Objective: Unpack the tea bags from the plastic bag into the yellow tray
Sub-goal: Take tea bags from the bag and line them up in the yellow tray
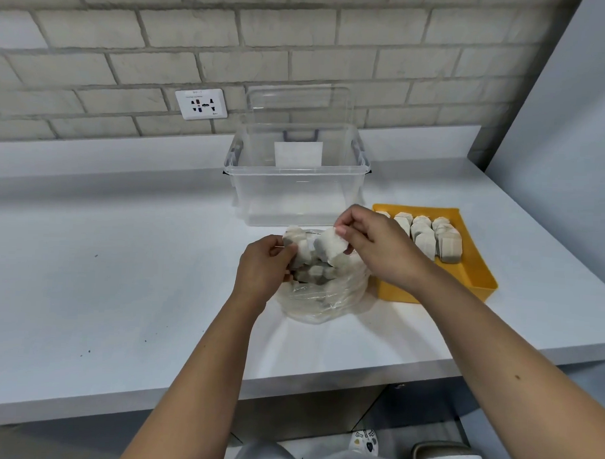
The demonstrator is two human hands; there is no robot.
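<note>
**A:** Where does the step stand?

**B:** The right hand [372, 247] pinches one tea bag [329, 248] between thumb and fingers [342, 230], just above the mouth of the plastic bag [322, 300]. The left hand [262, 271] has its fingers curled round a clump of tea bags [294, 241] at that mouth. Whether it grips the plastic too, I cannot tell.

**A:** How should it be done well?

**B:** I would ease the single one away from the clump gently, since the paper looks easy to tear and any strings could be tangled. The left hand should hold the rest down so the plastic bag does not ride up. The tea bag then goes right to the yellow tray [471, 278], which sits just beside the plastic bag. I would stand it at the near end of the rows of tea bags [427, 235] packed in the tray's far half, as the near half is bare.

**A:** Is there much left?

**B:** By my judgement, yes: a fair heap lies inside the plastic.

**A:** And the surroundings?

**B:** A pale worktop [121, 274] with a few dark specks runs along a light brick wall [95, 33]. Behind the plastic bag stands a clear storage box [295, 198], with its lid [298, 102] leaning on the wall. A wall socket [201, 104] sits to its left. Below the worktop's edge, a shoe [444, 454] shows on the floor.
</note>
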